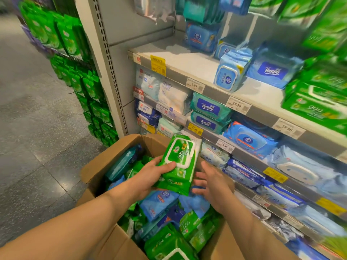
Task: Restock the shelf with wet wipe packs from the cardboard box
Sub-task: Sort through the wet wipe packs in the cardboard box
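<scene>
1. Green wet wipe pack (178, 162) marked "999" sits above the cardboard box (120, 147), held upright with its white lid facing the camera.
2. The left hand (155, 173) grasps this pack from its 9 o'clock side, thumb lying across the front below the lid, fingers curled behind.
3. The right hand (212, 182) hovers just beside the pack at its 4 o'clock, fingers spread and relaxed, holding nothing; whether a fingertip touches the pack cannot be told.
4. Inside the open box lie more packs, green ones (169, 244) toward 6 o'clock and blue ones (157, 203) under the hands.
5. At 2 o'clock from the box the shelf (187, 61) carries blue packs (231, 72) and a stack of green 999 packs (315, 102) at its 3 o'clock end.
6. Price tags (237, 105) line the shelf edge.
</scene>
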